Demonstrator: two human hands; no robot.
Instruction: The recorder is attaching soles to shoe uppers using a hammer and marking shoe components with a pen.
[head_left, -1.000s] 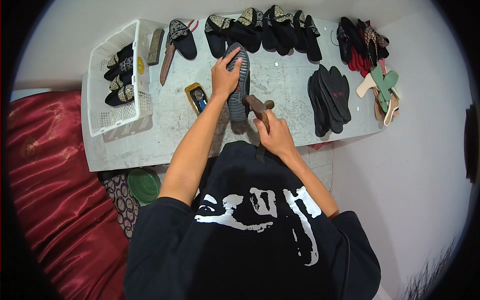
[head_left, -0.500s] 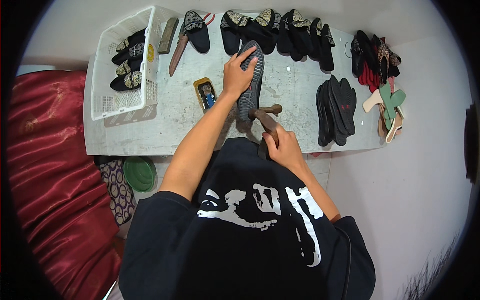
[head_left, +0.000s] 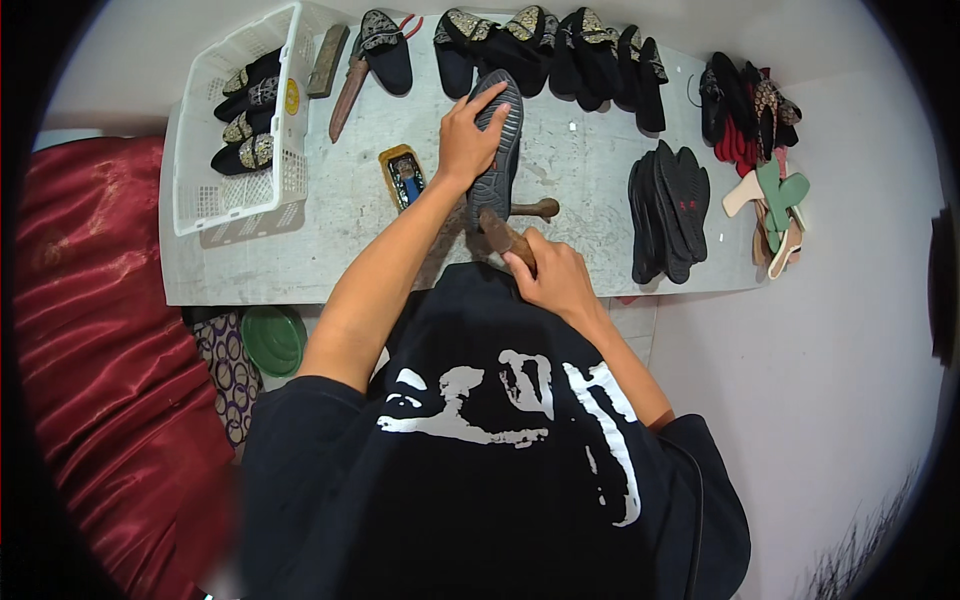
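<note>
A black shoe (head_left: 490, 190) lies sole up near the table's middle, its ridged grey-black sole facing me. My left hand (head_left: 470, 140) grips it toward the toe, fingers laid over the sole. In my right hand (head_left: 555, 272), closed round it, is a brown hammer (head_left: 507, 240); its worn end overlaps the shoe's heel, and I cannot tell whether they touch. From beside the heel juts a brown rod with a rounded knob (head_left: 547, 207); its other end is hidden. Left of the shoe sits a small yellowish tray (head_left: 393, 160) with dark, shiny contents and something blue.
A white plastic basket (head_left: 290, 150) of decorated black shoes stands on the left. Behind are a sheathed-looking brown tool (head_left: 348, 100), a grey block (head_left: 328, 60) and a row of shoes (head_left: 595, 60). Stacked black soles (head_left: 672, 215) and green and beige pieces (head_left: 775, 195) lie right.
The hammer's end has shifted left over the heel, with my right hand moving along. My left hand keeps its hold on the shoe. The whole view has shifted slightly.
</note>
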